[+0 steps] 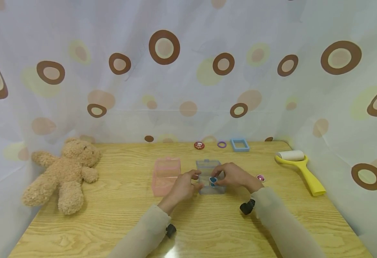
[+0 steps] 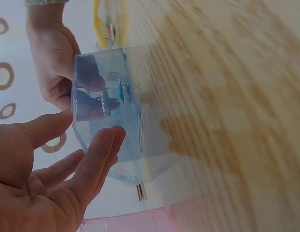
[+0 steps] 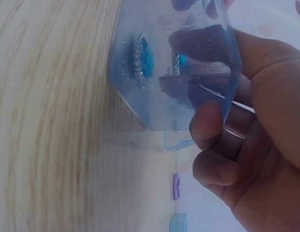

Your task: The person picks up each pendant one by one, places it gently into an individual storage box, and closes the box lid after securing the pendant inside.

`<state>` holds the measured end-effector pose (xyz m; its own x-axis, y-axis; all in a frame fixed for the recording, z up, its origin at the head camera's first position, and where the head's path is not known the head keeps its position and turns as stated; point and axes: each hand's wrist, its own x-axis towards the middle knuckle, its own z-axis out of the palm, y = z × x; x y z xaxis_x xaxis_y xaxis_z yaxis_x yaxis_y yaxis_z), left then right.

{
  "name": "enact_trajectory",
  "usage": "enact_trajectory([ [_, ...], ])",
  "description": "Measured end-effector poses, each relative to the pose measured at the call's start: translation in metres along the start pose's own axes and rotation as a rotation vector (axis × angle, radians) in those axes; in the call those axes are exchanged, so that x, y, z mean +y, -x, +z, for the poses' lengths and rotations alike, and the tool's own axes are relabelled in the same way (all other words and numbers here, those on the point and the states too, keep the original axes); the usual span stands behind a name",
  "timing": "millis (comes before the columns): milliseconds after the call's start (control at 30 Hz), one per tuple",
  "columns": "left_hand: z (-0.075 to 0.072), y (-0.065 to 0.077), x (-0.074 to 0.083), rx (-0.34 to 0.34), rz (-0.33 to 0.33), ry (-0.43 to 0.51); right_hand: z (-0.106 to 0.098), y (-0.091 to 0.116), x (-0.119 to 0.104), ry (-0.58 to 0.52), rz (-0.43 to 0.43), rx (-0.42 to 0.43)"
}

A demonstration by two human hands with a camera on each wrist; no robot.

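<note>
Blue see-through plastic makes up the open box (image 1: 211, 191), midway between the left and right edges of the table (image 1: 208, 229). Reaching inside, the right hand (image 1: 235, 175) pinches a blue jewel (image 3: 179, 63) above a second jewel (image 3: 145, 59); the left hand (image 1: 182, 187), loosely spread beside the left wall, is farther from both.

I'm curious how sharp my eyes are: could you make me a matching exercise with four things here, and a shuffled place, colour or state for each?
1. bear
2. blue box
3. roller
4. pink box

A. between the bear and the blue box
B. yellow and white
C. fingers of the right hand inside it
D. farthest left of the four

Pairs: 1-D, 2-C, 3-B, 4-A
</note>
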<state>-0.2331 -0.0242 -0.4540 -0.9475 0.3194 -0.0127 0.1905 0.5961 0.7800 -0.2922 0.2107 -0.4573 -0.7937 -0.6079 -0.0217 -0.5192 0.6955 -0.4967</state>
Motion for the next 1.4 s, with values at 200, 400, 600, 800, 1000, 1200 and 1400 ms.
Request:
enact_trajectory([
  [200,0.0,0.0,0.0,0.003,-0.002,0.003,0.001,0.0,-0.002,0.028,0.005,-0.014],
  [400,0.001,0.0,-0.001,0.006,-0.001,-0.009,0.0,0.001,-0.005,0.038,0.01,-0.018],
  [600,0.0,-0.001,-0.001,0.007,0.007,-0.013,-0.001,0.002,-0.006,0.021,0.006,-0.01],
  [800,0.001,0.0,-0.002,0.008,0.017,-0.024,-0.005,0.002,-0.003,0.004,0.004,-0.001],
  [1000,0.0,0.001,-0.003,0.006,0.016,-0.006,-0.01,0.004,0.001,-0.053,-0.006,0.011],
  [1200,-0.006,0.004,-0.003,0.03,0.008,0.031,-0.02,0.007,0.004,-0.098,-0.005,0.052],
  [1400,-0.015,0.009,-0.008,0.042,0.024,0.065,-0.028,0.014,0.008,-0.121,0.022,0.072],
])
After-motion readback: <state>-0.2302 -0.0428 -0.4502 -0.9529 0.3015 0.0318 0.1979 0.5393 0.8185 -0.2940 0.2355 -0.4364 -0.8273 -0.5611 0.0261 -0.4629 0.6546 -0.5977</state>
